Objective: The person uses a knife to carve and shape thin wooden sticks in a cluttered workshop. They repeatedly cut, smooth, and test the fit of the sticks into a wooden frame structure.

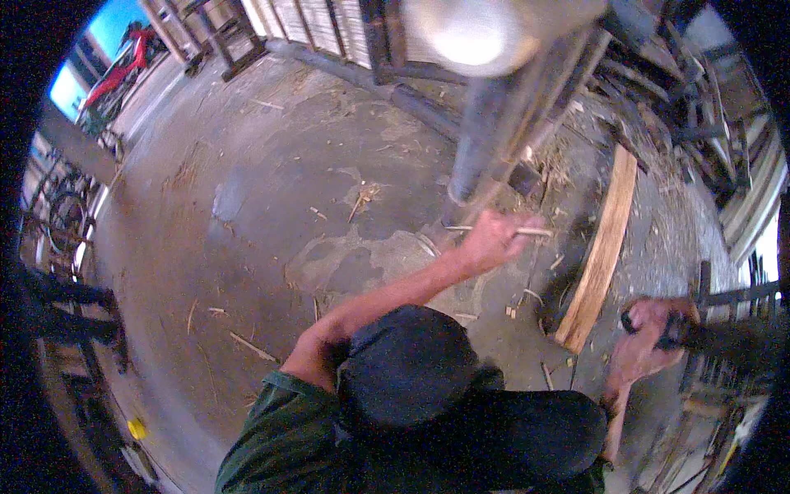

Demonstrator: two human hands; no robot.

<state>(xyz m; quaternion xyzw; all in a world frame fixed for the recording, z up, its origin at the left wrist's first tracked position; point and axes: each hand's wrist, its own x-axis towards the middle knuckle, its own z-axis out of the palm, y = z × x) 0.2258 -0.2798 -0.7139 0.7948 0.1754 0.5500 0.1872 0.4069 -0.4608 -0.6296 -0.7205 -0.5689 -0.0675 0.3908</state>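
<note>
My left hand reaches out over the floor, blurred by motion, its fingers closed around a thin wooden stick. The stick shows on both sides of the fist. At the right, my right hand wraps round the black handle of a dark tool. The rest of that tool runs right into shadow, and its kind is hard to make out. Between the hands, nearer the right one, lies a long pale-brown wooden plank, apart from both.
Ahead stands a blurred upright structure with a dark leg and a pale round top. Wood shavings litter the concrete floor. Stacked timber fills the far right. A red motorcycle stands at the far left.
</note>
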